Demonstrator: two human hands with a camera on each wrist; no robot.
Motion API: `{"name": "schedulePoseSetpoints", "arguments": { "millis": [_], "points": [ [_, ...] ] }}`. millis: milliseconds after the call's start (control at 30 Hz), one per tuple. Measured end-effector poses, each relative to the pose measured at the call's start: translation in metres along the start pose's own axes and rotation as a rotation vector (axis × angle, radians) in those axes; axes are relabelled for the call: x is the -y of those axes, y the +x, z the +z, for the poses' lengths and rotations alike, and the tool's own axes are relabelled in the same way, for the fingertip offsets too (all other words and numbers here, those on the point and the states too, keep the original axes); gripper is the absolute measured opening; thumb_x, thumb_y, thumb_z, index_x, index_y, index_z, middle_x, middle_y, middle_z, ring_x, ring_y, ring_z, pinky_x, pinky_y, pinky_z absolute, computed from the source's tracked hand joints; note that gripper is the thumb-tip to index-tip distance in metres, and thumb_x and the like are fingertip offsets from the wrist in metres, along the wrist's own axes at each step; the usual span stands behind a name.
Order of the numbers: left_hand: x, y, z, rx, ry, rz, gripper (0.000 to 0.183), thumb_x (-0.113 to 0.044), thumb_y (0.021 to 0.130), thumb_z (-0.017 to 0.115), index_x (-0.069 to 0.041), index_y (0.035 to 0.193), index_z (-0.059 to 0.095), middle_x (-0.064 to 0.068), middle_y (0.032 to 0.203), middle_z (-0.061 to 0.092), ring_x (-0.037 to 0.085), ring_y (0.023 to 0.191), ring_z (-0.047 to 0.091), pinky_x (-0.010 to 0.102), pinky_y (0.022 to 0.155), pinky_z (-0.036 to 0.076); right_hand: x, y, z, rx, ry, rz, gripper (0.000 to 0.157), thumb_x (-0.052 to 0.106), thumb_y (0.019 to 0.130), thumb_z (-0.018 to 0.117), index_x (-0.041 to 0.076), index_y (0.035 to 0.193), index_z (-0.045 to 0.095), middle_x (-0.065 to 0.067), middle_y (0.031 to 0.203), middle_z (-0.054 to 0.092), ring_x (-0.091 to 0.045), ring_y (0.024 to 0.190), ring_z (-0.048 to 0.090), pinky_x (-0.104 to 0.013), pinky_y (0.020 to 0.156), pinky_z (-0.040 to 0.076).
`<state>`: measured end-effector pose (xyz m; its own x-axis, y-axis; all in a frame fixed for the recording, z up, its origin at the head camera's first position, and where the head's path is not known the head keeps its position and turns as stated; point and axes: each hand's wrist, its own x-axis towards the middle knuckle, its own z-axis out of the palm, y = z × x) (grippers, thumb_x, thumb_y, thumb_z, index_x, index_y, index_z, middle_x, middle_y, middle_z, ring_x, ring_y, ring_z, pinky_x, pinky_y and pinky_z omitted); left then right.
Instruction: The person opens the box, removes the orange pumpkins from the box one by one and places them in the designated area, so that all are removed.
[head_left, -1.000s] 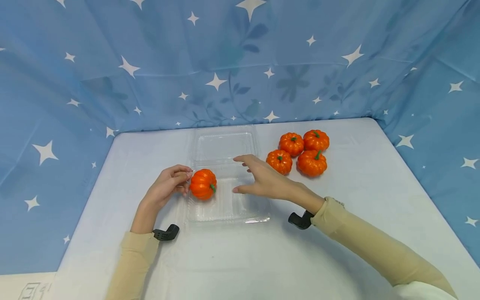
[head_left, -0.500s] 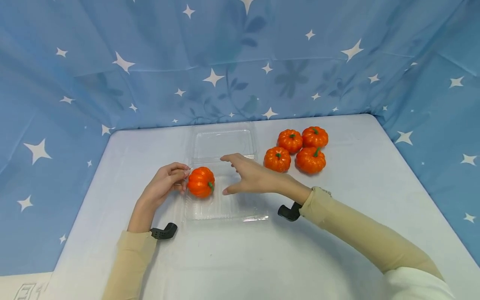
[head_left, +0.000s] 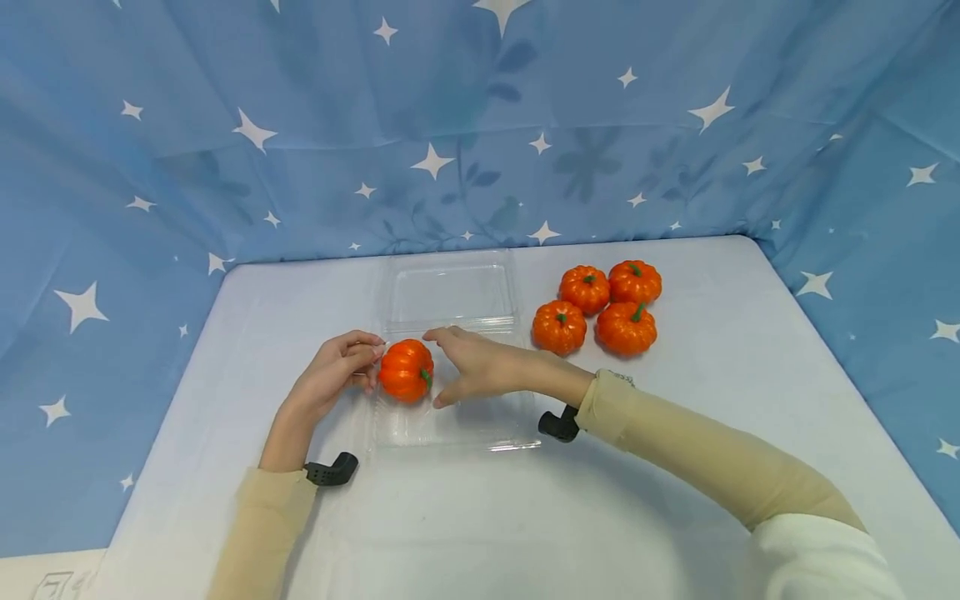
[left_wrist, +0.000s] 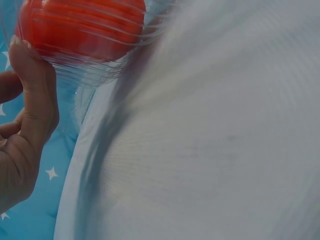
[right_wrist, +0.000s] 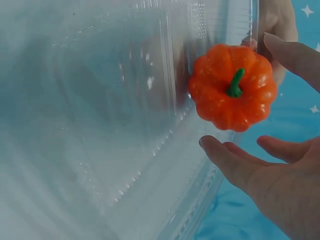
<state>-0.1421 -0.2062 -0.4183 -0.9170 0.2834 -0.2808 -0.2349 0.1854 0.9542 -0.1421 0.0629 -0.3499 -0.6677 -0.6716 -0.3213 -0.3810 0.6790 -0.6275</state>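
Note:
An orange toy pumpkin (head_left: 406,372) with a green stem sits at the left side of a clear plastic clamshell box (head_left: 457,432), whose lid (head_left: 450,292) lies folded back. My left hand (head_left: 330,373) pinches the box's left rim beside the pumpkin; in the left wrist view its thumb (left_wrist: 37,85) lies against the ribbed wall. From the right my right hand (head_left: 480,367) reaches over the box, thumb and fingers spread towards the pumpkin. In the right wrist view the pumpkin (right_wrist: 215,95) shows between thumb and fingers (right_wrist: 225,160), with a gap visible below it.
Several more orange pumpkins (head_left: 626,327) stand grouped on the white table (head_left: 750,375), right of the box. A blue star-patterned curtain (head_left: 322,167) hangs behind and along the sides.
My right hand has moved left across the box until its fingers are close to the pumpkin. The left hand stays at the rim, and the pumpkins have not moved.

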Motion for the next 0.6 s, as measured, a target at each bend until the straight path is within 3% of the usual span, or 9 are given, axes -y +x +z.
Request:
{"name": "schedulePoseSetpoints", "arguments": {
  "millis": [267, 367, 467, 600],
  "points": [
    [0.003, -0.002, -0.001, 0.001, -0.031, 0.0, 0.035, -0.016, 0.106, 0.057, 0.01, 0.129, 0.049, -0.001, 0.08, 0.067, 0.012, 0.061, 0.059, 0.024, 0.058, 0.056, 0.008, 0.015, 0.004, 0.03, -0.022, -0.035, 0.092, 0.033, 0.089, 0.082, -0.002, 0.156, 0.029, -0.02, 0.155, 0.047, -0.03, 0.141, 0.05, -0.043, 0.119, 0.041],
    [0.003, -0.002, -0.001, 0.01, -0.038, 0.009, 0.034, -0.016, 0.106, 0.057, 0.009, 0.128, 0.05, 0.0, 0.082, 0.068, 0.013, 0.061, 0.059, 0.025, 0.059, 0.057, 0.01, 0.02, 0.005, 0.021, -0.022, -0.027, 0.089, 0.034, 0.089, 0.081, -0.005, 0.152, 0.031, -0.018, 0.139, 0.06, -0.028, 0.124, 0.061, -0.037, 0.109, 0.05],
    [0.003, -0.002, 0.0, 0.019, -0.05, 0.017, 0.032, -0.013, 0.106, 0.055, 0.009, 0.128, 0.05, 0.001, 0.083, 0.067, 0.013, 0.061, 0.059, 0.025, 0.058, 0.057, 0.012, 0.025, 0.009, 0.0, -0.014, -0.008, 0.083, 0.036, 0.089, 0.081, -0.004, 0.147, 0.036, -0.014, 0.122, 0.067, -0.023, 0.105, 0.063, -0.031, 0.097, 0.054],
    [0.002, -0.002, 0.0, 0.021, -0.057, 0.014, 0.03, -0.01, 0.106, 0.053, 0.01, 0.129, 0.049, 0.001, 0.082, 0.066, 0.013, 0.06, 0.059, 0.024, 0.057, 0.056, 0.015, 0.033, 0.015, -0.013, -0.009, 0.002, 0.076, 0.04, 0.09, 0.08, -0.002, 0.14, 0.041, -0.012, 0.116, 0.067, -0.019, 0.1, 0.063, -0.029, 0.093, 0.055]
  ]
}}
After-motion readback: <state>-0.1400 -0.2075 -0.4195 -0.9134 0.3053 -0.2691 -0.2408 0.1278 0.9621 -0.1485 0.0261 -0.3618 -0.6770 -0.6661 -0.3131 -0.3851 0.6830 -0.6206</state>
